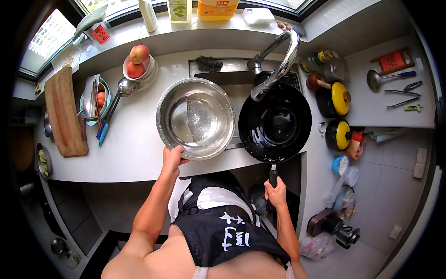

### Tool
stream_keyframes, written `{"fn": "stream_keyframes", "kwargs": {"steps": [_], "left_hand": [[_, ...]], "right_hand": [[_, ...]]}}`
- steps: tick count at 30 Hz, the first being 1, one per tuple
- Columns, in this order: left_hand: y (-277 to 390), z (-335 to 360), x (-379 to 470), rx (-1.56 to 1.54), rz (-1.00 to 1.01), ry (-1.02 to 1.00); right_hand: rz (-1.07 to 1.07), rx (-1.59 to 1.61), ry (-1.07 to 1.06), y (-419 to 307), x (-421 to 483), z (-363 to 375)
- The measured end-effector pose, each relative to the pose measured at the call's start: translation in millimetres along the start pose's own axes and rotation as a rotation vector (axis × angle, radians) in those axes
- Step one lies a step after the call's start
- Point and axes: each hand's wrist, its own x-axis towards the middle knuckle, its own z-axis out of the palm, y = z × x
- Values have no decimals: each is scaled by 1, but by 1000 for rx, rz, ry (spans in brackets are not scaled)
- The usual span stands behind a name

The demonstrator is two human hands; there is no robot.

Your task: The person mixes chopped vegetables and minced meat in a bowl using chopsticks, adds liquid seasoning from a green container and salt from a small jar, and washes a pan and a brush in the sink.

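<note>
My left hand (pixel 171 157) grips the near rim of a wide stainless steel basin (pixel 202 120). The basin lies partly over the counter and partly over the sink's left side, and its inside looks wet. In my right hand (pixel 276 192) is the black handle of a black wok (pixel 278 122), whose pan lies over the right part of the sink. The wok's inner surface shines wet, with small pale specks near the rim. Above its far edge hangs the spout of a chrome faucet (pixel 287 59). Between the two vessels a strip of the steel sink (pixel 235 96) shows.
Peaches sit in stacked bowls (pixel 139 68) at the back left. Nearby are a steel ladle (pixel 127 87), a cleaver (pixel 90 99) across a teal basket and a wooden cutting board (pixel 64 111). Yellow-lidded black pots (pixel 339 99) line the right side. Dark scrubber (pixel 209 64) lies behind the sink.
</note>
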Motion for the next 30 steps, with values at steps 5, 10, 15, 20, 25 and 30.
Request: {"fn": "stream_keyframes", "kwargs": {"steps": [5,10,15,20,25,30], "left_hand": [[19,0,-16,8,112,12],[28,13,-25,21,211,97],[34,18,-24,-37,93,74],[27,17,-35,-201,-62,41],[40,43,-27,-185,-37,-4],[20,48,-36,-259,-93,-24]], "right_hand": [[157,242,-193,10,12,17],[202,326,-382,32,42,31],[215,361,-548,42,68,34],[235,338,-600,38,78,22],[226,274,-613,31,86,13],[228,260,-605,33,91,5]]}}
